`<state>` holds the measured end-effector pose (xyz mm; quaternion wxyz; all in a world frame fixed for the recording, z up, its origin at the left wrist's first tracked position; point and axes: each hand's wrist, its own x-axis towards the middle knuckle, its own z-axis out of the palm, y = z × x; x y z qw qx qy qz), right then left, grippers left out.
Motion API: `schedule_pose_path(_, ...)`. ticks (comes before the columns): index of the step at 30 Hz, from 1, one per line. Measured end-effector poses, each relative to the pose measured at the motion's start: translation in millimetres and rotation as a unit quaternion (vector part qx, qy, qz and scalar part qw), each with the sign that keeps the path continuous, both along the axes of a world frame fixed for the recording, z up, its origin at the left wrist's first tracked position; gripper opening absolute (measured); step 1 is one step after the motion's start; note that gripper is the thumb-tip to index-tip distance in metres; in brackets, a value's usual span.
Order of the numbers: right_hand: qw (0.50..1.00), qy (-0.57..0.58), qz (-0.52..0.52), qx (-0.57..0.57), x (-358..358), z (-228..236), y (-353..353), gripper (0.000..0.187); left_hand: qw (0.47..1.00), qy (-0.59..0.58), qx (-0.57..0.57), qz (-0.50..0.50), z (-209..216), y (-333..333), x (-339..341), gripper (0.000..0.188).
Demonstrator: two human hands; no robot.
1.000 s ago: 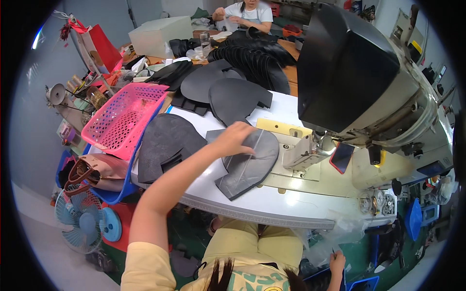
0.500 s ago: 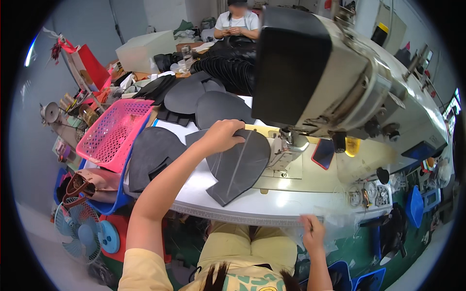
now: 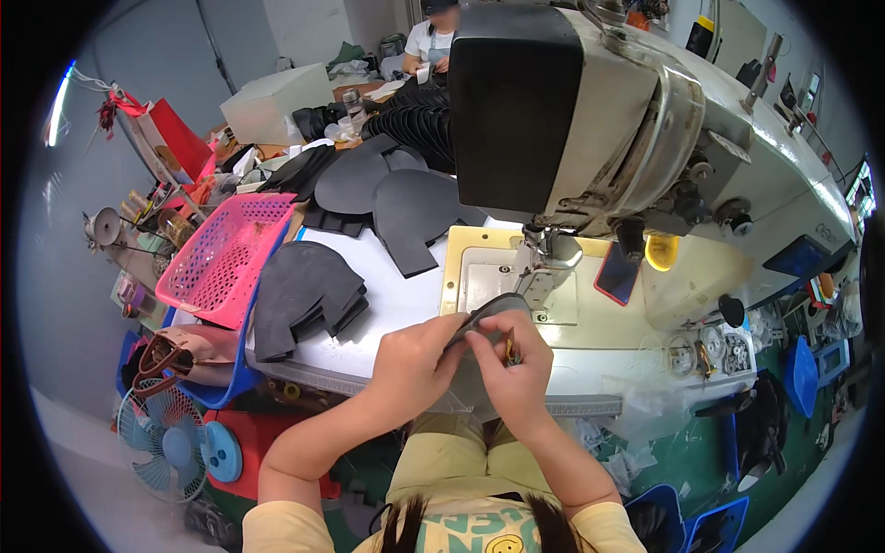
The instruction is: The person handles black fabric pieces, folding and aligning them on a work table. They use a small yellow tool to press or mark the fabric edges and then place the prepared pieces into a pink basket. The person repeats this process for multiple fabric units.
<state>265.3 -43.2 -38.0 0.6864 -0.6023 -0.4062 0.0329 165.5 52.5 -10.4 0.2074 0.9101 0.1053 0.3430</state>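
Note:
A dark grey cut panel [image 3: 505, 304] is lifted in front of the sewing machine [image 3: 599, 120], its top edge turned toward me. My left hand [image 3: 410, 359] pinches it from the left. Closed against the same edge, my right hand [image 3: 516, 373] meets the left fingertips. Tucked within the right fingers is a small brass-coloured tool [image 3: 511, 351], perhaps thread snips, mostly hidden. Both hands are just nearer to me than the presser foot and the sewing bed [image 3: 470, 276]. The panel's lower part is largely hidden behind my hands.
More dark grey panels [image 3: 309, 290] lie left on the white table, others [image 3: 406, 212] farther back. A pink basket [image 3: 221, 258] stands at left above a blue fan [image 3: 171, 438]. A phone [image 3: 618, 274] rests right of the machine's needle. Another person [image 3: 429, 51] sits behind the table.
The panel has left the tabletop and come toward me, now tilted up. My left hand has moved nearer with it, and my right hand has risen from the table's front edge to grip it.

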Motion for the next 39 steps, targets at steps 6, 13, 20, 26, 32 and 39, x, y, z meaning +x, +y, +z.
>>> schedule_pose_path(6,0.981,-0.171,-0.066,-0.071,-9,2,-8,0.018,0.995,-0.024,0.061,0.073,-29,-21,3,0.037)
schedule_pose_path(13,0.952,-0.277,-0.028,-0.126,-4,-6,-9,0.025,0.994,-0.064,0.025,0.086,-53,-35,-4,0.036)
schedule_pose_path(20,0.99,-0.129,0.026,-0.045,2,-31,-2,0.022,0.969,-0.041,-0.219,0.108,-61,-38,-9,0.027)
schedule_pose_path(26,0.988,-0.135,0.039,-0.066,8,-72,15,0.019,0.758,-0.049,-0.65,-0.027,-85,-14,-12,0.023)
schedule_pose_path(32,0.986,-0.134,0.056,-0.087,5,-110,29,0.017,0.678,0.048,-0.734,-0.003,-117,16,-12,0.01)
schedule_pose_path(39,0.988,-0.088,0.075,-0.1,5,-124,28,0.017,0.649,0.062,-0.758,0.031,-136,21,-6,0.01)
